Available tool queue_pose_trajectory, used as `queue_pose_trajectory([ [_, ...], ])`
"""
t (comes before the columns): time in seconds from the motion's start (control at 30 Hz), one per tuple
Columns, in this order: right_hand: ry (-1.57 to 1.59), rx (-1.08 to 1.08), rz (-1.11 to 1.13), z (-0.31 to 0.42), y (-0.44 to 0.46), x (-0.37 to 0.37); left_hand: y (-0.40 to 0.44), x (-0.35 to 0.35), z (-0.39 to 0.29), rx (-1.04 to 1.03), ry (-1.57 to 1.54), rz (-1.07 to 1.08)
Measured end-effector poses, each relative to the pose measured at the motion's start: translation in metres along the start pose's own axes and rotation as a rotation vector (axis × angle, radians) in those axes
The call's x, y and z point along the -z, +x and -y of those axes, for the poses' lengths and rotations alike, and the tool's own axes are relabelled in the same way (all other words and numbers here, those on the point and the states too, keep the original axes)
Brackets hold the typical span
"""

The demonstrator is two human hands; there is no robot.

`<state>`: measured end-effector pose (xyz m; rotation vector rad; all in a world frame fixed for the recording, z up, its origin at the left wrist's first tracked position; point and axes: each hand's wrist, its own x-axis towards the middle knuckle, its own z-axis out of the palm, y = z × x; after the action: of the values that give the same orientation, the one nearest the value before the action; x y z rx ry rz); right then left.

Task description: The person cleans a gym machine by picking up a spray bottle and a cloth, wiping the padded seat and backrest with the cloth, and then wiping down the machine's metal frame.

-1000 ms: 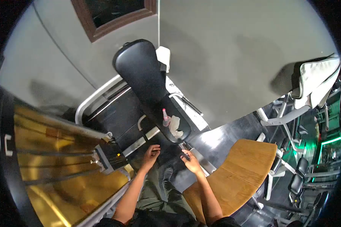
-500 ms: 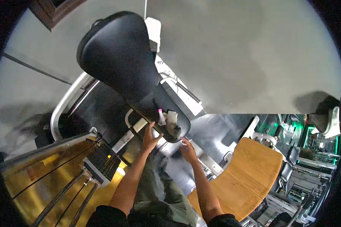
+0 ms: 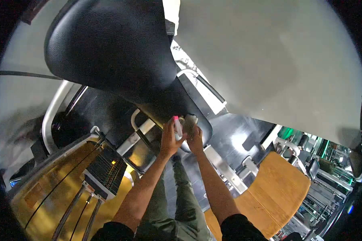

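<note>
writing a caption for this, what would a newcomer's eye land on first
Probably the big black backrest, which fills much of the upper left. Next, the pink-capped bottle near the middle, at the left hand, with what looks like a cloth at the right hand. The curved orange-brown pad also stands out at lower right.

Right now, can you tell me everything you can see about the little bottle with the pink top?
The bottle looks like pale, see-through plastic, with a bright pink cap that's on. Its cap end points toward the top of the picture. It's over the black seat pad, and the left hand's fingers and thumb seem to be around it. I can't tell whether it still touches the pad, and its lower end is hidden.
</note>
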<state>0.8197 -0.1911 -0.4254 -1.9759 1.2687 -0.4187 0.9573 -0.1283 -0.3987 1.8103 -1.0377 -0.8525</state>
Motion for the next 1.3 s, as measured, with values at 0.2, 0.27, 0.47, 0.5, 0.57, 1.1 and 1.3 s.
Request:
queue_pose_trajectory([
  [0.2, -0.260, -0.241, 0.124, -0.003, -0.001, -0.016, 0.001, -0.003, -0.006, 0.095, -0.016, -0.117],
  [0.27, -0.197, -0.270, 0.141, -0.006, 0.002, -0.015, 0.009, -0.003, -0.009, 0.096, -0.095, -0.152],
  [0.47, -0.115, -0.100, 0.243, -0.038, 0.008, 0.006, 0.015, -0.002, 0.014, 0.040, -0.052, -0.136],
  [0.5, 0.065, -0.182, 0.226, -0.059, -0.001, 0.000, 0.015, 0.006, 0.007, -0.015, -0.018, -0.125],
  [0.57, 0.090, -0.144, 0.287, -0.067, -0.004, 0.017, 0.009, 0.020, -0.010, -0.024, 0.030, -0.110],
  [1.1, 1.191, -0.397, 0.230, 0.142, -0.033, 0.206, -0.084, 0.108, -0.221, -0.020, -0.286, -0.494],
  [1.3, 1.341, -0.270, 0.263, 0.196, -0.033, 0.237, -0.082, 0.135, -0.260, -0.322, -0.139, -0.590],
])
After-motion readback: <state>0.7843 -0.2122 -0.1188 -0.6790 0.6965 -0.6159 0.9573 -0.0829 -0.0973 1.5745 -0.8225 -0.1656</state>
